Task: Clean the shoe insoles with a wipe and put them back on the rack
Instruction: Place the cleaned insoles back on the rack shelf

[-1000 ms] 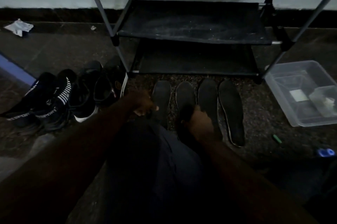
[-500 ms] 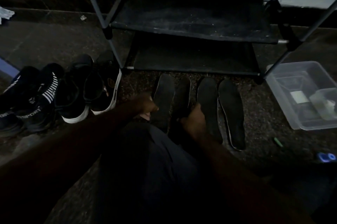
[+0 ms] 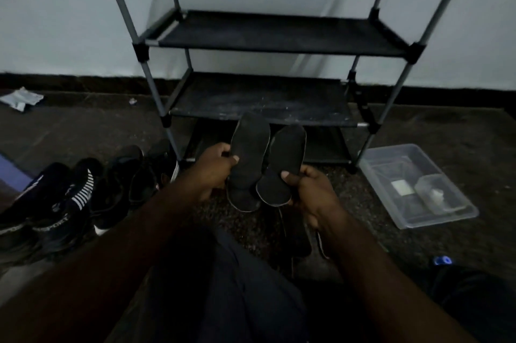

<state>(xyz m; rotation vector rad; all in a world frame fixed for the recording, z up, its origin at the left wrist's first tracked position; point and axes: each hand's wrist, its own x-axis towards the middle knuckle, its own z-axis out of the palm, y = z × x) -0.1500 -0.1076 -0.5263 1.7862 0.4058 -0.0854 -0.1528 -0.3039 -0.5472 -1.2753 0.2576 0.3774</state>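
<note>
It looked like a dim corner of a home, perhaps an entryway. A metal-framed shoe rack (image 3: 279,35) stood against a plain pale wall (image 3: 55,21) with dark skirting (image 3: 69,81). Sneakers (image 3: 64,203) sat on the speckled stone floor (image 3: 83,125) at the left, a clear plastic tub (image 3: 388,150) at the right.

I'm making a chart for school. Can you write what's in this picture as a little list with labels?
Left: left hand grips the taller insole
Right: right hand grips the second insole, with its edge overlapping the taller one
Floor: more insoles lie below the right hand, hard to see in the dim light
Rack: rack stands behind, against the wall
Shoes: shoes sit in a row left of the rack
Tub: clear tub sits right of the rack
Wipe: none seen in either hand
</note>
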